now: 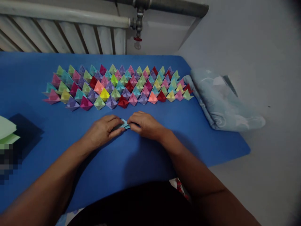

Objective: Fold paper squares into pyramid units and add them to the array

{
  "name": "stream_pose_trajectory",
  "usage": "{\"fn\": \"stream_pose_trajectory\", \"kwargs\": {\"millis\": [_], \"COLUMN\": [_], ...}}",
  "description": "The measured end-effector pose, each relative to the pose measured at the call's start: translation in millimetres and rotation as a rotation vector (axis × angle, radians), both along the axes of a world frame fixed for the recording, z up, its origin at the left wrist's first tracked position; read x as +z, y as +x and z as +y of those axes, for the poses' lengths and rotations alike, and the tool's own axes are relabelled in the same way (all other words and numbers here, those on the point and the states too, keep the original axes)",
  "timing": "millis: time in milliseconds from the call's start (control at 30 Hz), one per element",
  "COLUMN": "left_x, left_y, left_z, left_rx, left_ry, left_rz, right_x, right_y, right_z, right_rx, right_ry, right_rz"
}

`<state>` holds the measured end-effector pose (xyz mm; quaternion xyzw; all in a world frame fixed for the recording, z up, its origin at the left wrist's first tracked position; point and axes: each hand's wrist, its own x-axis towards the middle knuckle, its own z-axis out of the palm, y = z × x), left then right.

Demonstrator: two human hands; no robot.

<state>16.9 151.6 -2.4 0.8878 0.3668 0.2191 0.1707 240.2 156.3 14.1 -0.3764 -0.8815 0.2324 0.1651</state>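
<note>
The left hand (102, 130) and right hand (147, 125) are pinching opposite ends of a folded light-blue paper (125, 124) between thumbs and fingers, at the middle of the blue table (217, 147). Multicoloured origami boats (123, 102) are standing in rows just beyond. A folded patterned cloth (225, 105) is lying to their right; green paper (6, 128) is showing at the left.
</note>
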Motion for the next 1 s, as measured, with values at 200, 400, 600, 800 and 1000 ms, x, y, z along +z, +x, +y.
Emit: {"fn": "stream_pose_trajectory", "kwargs": {"millis": [200, 400, 600, 800, 1000], "left_x": [2.1, 8.0, 10.8, 9.9, 16.8], "left_y": [4, 12, 17, 13, 9], "left_z": [-5, -17, -25, -20, -16], "left_rx": [0.05, 0.117, 0.229, 0.341, 0.524], "left_ry": [0.081, 0.152, 0.181, 0.086, -0.291], "left_rz": [0.062, 0.169, 0.298, 0.113, -0.422], "right_x": [-1.6, 4.8, 4.7, 12.0, 8.4], "right_y": [-5, -12, -23, -21, -17], "right_z": [-6, -14, -18, -21, -14], "right_rx": [-0.023, -0.096, -0.106, -0.162, -0.48], "right_ry": [0.14, 0.173, 0.199, 0.188, -0.153], "right_rz": [-0.015, -0.063, -0.04, 0.336, 0.635]}}
